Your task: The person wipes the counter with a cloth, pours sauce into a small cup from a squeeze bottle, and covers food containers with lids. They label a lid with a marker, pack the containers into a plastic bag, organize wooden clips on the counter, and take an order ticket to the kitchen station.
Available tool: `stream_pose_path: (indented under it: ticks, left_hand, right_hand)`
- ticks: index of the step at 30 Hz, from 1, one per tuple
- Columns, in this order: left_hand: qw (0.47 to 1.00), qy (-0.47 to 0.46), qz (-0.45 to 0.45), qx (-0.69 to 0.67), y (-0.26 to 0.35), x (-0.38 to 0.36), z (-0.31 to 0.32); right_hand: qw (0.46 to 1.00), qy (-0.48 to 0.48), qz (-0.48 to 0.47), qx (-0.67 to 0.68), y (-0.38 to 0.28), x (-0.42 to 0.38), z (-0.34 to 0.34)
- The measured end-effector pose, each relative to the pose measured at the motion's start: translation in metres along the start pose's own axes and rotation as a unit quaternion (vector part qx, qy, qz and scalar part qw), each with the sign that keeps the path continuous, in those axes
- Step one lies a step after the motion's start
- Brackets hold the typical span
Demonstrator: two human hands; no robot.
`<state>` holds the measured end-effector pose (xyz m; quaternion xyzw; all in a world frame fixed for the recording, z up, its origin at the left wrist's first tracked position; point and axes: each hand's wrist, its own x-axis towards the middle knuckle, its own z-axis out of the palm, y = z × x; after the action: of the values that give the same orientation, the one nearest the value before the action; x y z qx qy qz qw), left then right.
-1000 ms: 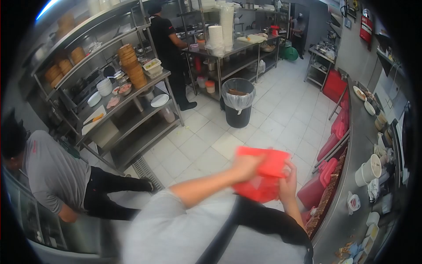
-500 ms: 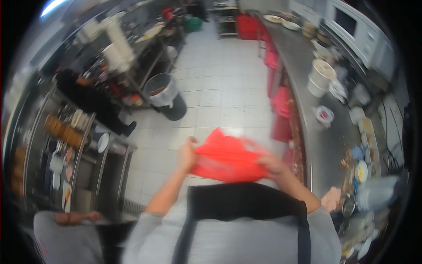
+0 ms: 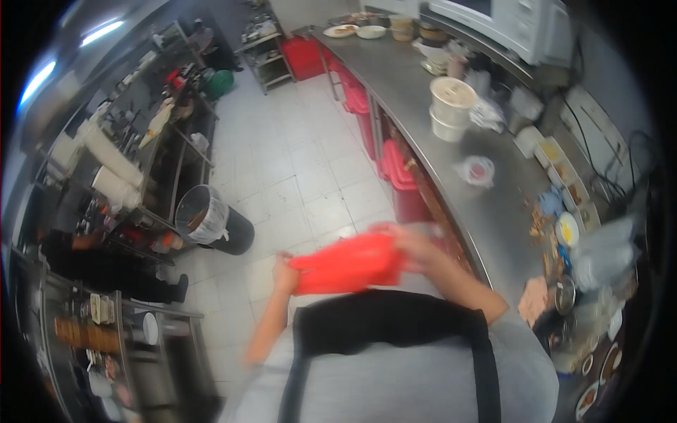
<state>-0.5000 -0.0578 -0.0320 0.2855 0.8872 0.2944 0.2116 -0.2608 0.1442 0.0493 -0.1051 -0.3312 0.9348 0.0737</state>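
I hold a red plastic bag (image 3: 347,264) in front of my chest with both hands. My left hand (image 3: 284,270) grips its left end. My right hand (image 3: 416,247) is closed on its right end, close to the edge of the steel counter (image 3: 451,176). The bag is stretched flat between the hands and is blurred by motion. Below it are my black apron and grey shirt.
The steel counter runs along the right with white tubs (image 3: 451,107), small containers, plates and a microwave (image 3: 508,21). Red bins (image 3: 402,180) sit under it. A black lined trash bin (image 3: 211,224) stands on the tiled floor. Steel shelving racks (image 3: 127,155) line the left, a person in black beside them.
My view has swung right toward the counter. The red bag has gone from bunched to stretched flatter between my hands, still held by both.
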Motion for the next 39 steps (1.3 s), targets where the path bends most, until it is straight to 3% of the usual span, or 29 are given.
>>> stream_pose_path:
  ticks: [1,2,3,4,5,6,7,8,9,10,11,12,13,14,15,16,19,21,23,24,25,29,31,34,39]
  left_hand:
    - [0.998,0.04,-0.03,0.03,-0.028,0.019,0.003]
    - [0.993,0.079,-0.061,0.06,-0.054,0.04,0.006]
    - [0.988,0.042,-0.098,-0.108,-0.076,0.066,0.011]
    - [0.954,0.001,-0.128,-0.272,-0.095,0.092,0.017]
    - [0.89,-0.043,-0.149,-0.428,-0.103,0.112,0.018]
    - [0.835,-0.133,-0.099,-0.524,-0.078,0.11,0.0]
    - [0.763,-0.222,-0.047,-0.606,-0.023,0.09,-0.035]
    - [0.674,-0.31,0.004,-0.67,0.012,0.088,-0.056]
    - [0.706,-0.337,0.063,-0.62,0.023,0.104,-0.056]
    - [0.728,-0.367,0.119,-0.566,0.032,0.117,-0.05]
    - [0.742,-0.399,0.173,-0.509,0.044,0.13,-0.044]
    - [0.862,-0.356,0.249,-0.262,0.085,0.137,-0.057]
    - [0.904,-0.278,0.286,-0.157,0.081,0.166,-0.041]
    - [0.955,-0.126,0.264,0.057,0.1,0.176,-0.053]
    - [0.952,-0.013,0.301,0.054,0.093,0.198,-0.046]
    - [0.942,-0.02,0.298,0.153,0.086,0.223,-0.039]
    - [0.945,-0.101,0.29,0.111,0.102,0.259,-0.032]
    - [0.941,-0.137,0.301,0.072,0.133,0.275,-0.042]
    - [0.941,-0.158,0.291,0.065,0.178,0.287,-0.054]
    - [0.925,-0.124,0.355,0.047,0.19,0.302,-0.051]
    - [0.925,-0.105,0.361,0.049,0.208,0.315,-0.048]
    - [0.935,0.005,0.354,0.032,0.292,0.349,-0.026]
    - [0.94,0.04,0.337,0.013,0.329,0.361,-0.005]
    - [0.931,0.101,0.351,-0.004,0.365,0.388,0.032]
    - [0.906,0.152,0.396,-0.001,0.377,0.445,0.089]
  right_hand:
    - [0.996,-0.081,0.019,-0.023,0.001,0.007,0.014]
    - [0.995,-0.088,0.016,-0.042,0.008,0.019,0.02]
    - [0.994,-0.094,0.012,-0.06,0.01,0.033,0.025]
    - [0.953,-0.089,0.016,-0.288,0.0,0.05,0.013]
    - [0.861,-0.078,0.015,-0.502,-0.012,0.065,-0.012]
    - [0.746,0.011,0.006,-0.665,-0.02,0.077,-0.031]
    - [0.598,0.103,-0.004,-0.795,-0.026,0.088,-0.052]
    - [0.557,0.155,0.003,-0.816,-0.028,0.097,-0.081]
    - [0.514,0.209,0.015,-0.832,-0.026,0.105,-0.103]
    - [0.51,0.217,0.034,-0.832,-0.027,0.116,-0.111]
    - [0.507,0.228,0.056,-0.829,-0.031,0.128,-0.113]
    - [0.506,0.243,0.081,-0.824,-0.036,0.136,-0.116]
    - [0.515,0.256,0.083,-0.814,-0.045,0.143,-0.125]
    - [0.524,0.271,0.085,-0.803,-0.056,0.148,-0.133]
    - [0.566,0.27,0.04,-0.778,-0.075,0.145,-0.118]
    - [0.604,0.267,-0.011,-0.75,-0.096,0.141,-0.106]
    - [0.79,0.19,-0.101,-0.574,-0.131,0.133,-0.147]
    - [0.864,0.367,-0.093,-0.332,-0.168,0.105,-0.153]
    - [0.802,0.505,-0.211,-0.242,-0.202,0.074,-0.201]
    - [0.778,0.542,-0.223,-0.227,-0.222,0.064,-0.217]
    - [0.754,0.576,-0.235,-0.212,-0.243,0.056,-0.229]
    - [0.845,0.493,-0.101,-0.182,-0.301,0.052,-0.261]
    - [0.862,0.466,-0.045,-0.193,-0.308,0.061,-0.277]
    - [0.895,0.434,-0.038,-0.1,-0.318,0.078,-0.273]
    - [0.879,0.465,-0.033,-0.105,-0.308,0.087,-0.261]
